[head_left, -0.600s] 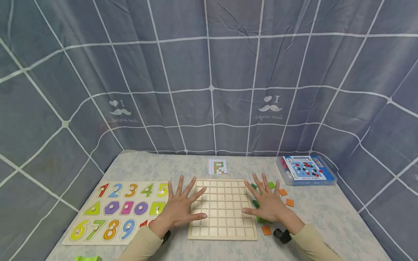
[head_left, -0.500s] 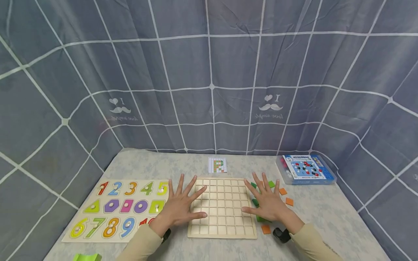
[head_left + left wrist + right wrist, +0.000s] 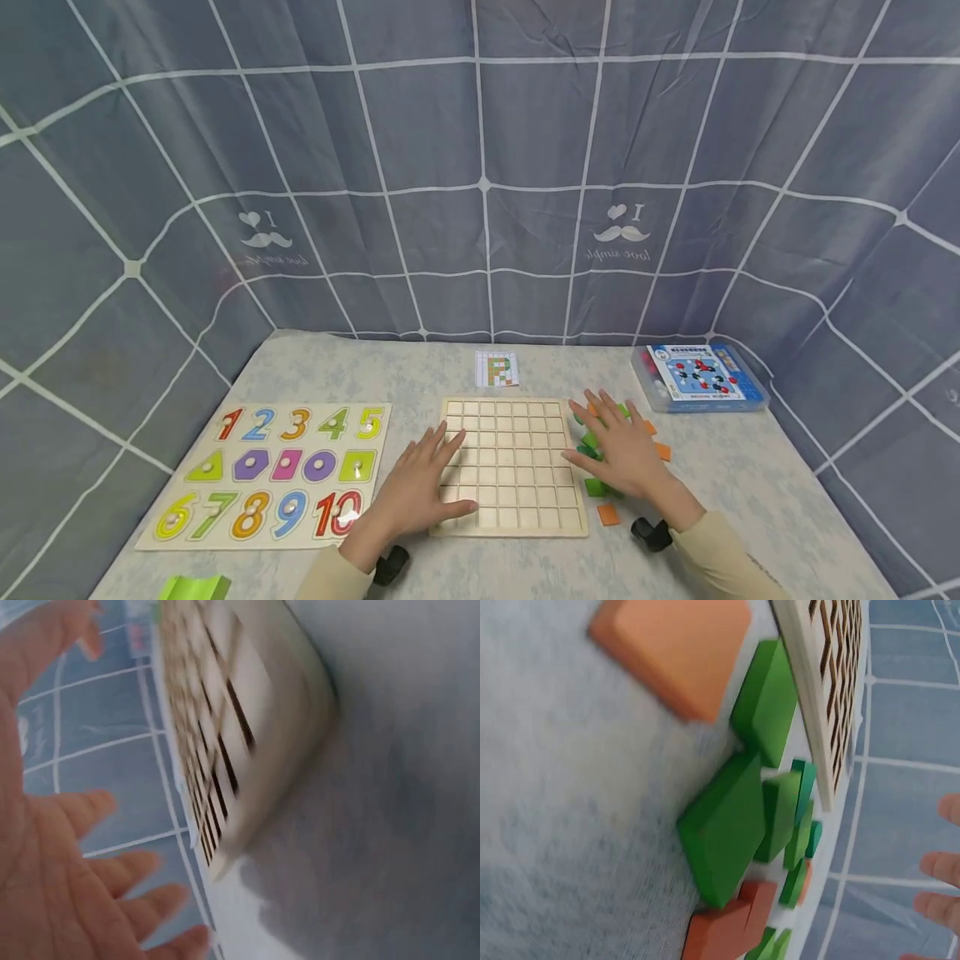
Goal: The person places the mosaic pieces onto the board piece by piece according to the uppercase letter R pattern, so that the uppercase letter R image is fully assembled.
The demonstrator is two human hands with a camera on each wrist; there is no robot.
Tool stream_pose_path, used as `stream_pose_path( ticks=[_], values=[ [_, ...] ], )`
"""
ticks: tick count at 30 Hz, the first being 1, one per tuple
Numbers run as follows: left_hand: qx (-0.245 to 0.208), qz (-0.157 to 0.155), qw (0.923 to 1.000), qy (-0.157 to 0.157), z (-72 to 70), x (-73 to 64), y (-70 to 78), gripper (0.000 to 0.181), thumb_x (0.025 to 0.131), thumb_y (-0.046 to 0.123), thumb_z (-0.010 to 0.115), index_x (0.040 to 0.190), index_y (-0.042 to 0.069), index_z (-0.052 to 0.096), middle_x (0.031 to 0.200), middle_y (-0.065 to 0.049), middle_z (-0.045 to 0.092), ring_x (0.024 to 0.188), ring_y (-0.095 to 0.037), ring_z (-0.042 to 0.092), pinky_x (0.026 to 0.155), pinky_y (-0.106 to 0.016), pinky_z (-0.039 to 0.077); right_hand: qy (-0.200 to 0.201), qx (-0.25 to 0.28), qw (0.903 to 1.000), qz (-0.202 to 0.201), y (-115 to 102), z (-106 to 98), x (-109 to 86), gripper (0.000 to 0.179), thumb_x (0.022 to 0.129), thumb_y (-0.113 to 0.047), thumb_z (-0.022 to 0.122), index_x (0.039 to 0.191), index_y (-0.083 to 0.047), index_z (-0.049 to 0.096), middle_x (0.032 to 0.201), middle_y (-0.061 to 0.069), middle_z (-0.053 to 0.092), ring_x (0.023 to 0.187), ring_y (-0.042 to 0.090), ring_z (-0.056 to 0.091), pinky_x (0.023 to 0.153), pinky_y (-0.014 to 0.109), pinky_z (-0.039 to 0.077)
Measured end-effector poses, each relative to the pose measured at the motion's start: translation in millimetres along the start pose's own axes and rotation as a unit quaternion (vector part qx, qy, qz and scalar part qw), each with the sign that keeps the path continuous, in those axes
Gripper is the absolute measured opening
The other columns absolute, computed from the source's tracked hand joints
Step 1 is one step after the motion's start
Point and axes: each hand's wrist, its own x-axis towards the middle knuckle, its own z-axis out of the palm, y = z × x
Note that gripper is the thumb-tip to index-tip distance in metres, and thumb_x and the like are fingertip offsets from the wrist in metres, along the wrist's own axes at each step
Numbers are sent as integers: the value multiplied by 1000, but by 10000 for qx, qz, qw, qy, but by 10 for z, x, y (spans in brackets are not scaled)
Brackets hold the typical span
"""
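We identify the backdrop curtain (image 3: 420,242) first: folded grey-blue fabric, printed with white lines, filling the top of the frame, probably as a plain screen. Below it, the table (image 3: 750,508) carries a pale, mottled covering. At lower left, the numeral board (image 3: 273,444) sits off to one side, apparently so that it does not crowd the middle; its flat panel bears glossy coloured pieces with knobs.

The grid board (image 3: 513,467) occupies lower centre, between both hands, a position we judge convenient for either. It is smooth and wood-like, with raised ribs forming square cells. The case (image 3: 700,379), of translucent plastic under a printed label, stands at right; its remoteness suggests storage.

We note the left hand (image 3: 417,492) at the grid board's left edge, fingers extended, thumb wide, holding nothing; contact we cannot tell. The right hand (image 3: 618,450) spreads its fingers above the tiles and also holds nothing.

The printed card (image 3: 497,369) lies just beyond the grid board, seemingly for easy reading. Smallest are the tiles: orange (image 3: 675,652) and green (image 3: 724,825) flat, thick-edged squares, loosely clustered beside the grid board, presumably within easy reach.
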Motion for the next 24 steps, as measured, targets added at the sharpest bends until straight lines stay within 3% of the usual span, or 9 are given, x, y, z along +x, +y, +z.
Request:
stream_pose_path(
  ticks=[4,9,16,24],
  values=[
    [-1027,-509,9933,-145,34,-116,61,99,72,56,74,148,8,34,148,-26,27,134,-46,25,100,-63,29,448,308,9985,48,66,15,13,65,86,-51,63,134,-8,54,135,19,49,125,39,42,97,61,31],
    [-1678,-976,9807,-216,91,-227,79,106,67,52,80,147,2,32,148,-30,24,135,-50,17,100,-67,23,817,649,9940,314,203,70,81,52,81,-36,74,121,-4,64,117,16,60,104,35,56,82,54,46],
    [-2102,-788,9738,-358,234,-321,-11,108,68,47,81,146,-5,29,151,-28,17,139,-45,5,108,-59,2,533,1257,9868,876,358,94,212,45,81,-31,76,116,-4,66,107,11,63,94,30,57,74,45,49],
    [-2167,-814,9727,-141,300,-354,-29,105,68,44,82,146,-4,30,152,-25,18,140,-42,5,108,-57,0,367,1736,9769,1192,479,125,277,36,82,-22,76,110,0,68,97,13,63,85,30,57,70,44,48]
  ],
)
